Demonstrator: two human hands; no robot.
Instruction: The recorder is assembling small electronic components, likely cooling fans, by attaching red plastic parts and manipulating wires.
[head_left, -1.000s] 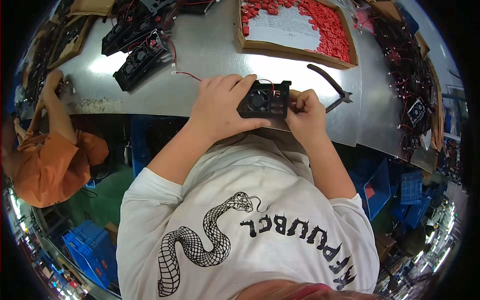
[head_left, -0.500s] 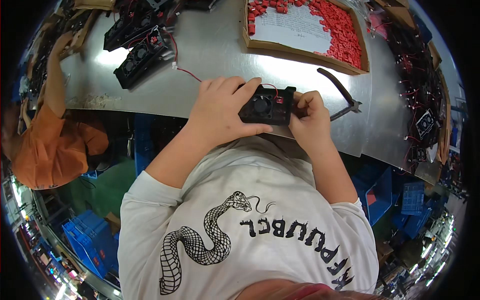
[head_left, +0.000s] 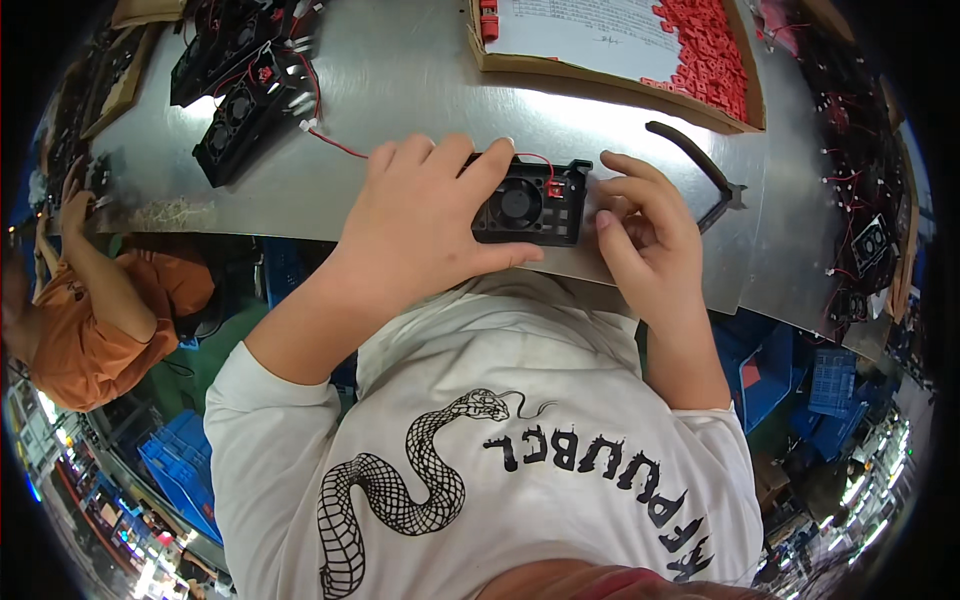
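My left hand (head_left: 415, 215) is wrapped over the left part of a black fan housing (head_left: 565, 220), its thumb along the near edge. One round fan (head_left: 518, 203) shows in the housing; my fingers hide the rest. Beside the fan sits a small red plug-like part (head_left: 555, 188) with a thin red wire arching to it. A red lead (head_left: 335, 145) ending in a white connector (head_left: 307, 125) runs out from under my left hand. Just off the housing's right end, my right hand (head_left: 655, 225) is open, fingers loosely bent and apart, with nothing visible in them.
Side cutters (head_left: 735, 195) with dark handles lie right of my right hand. Beyond stands a cardboard tray (head_left: 600, 72) with red parts and a printed sheet. More fan housings (head_left: 235, 120) lie at the left, others (head_left: 872, 245) far right. A co-worker in orange (head_left: 100, 325) works at the left.
My right hand has come off the housing's right end and moved a little right, its fingers spreading. My left hand still holds the housing. The view has shifted slightly.
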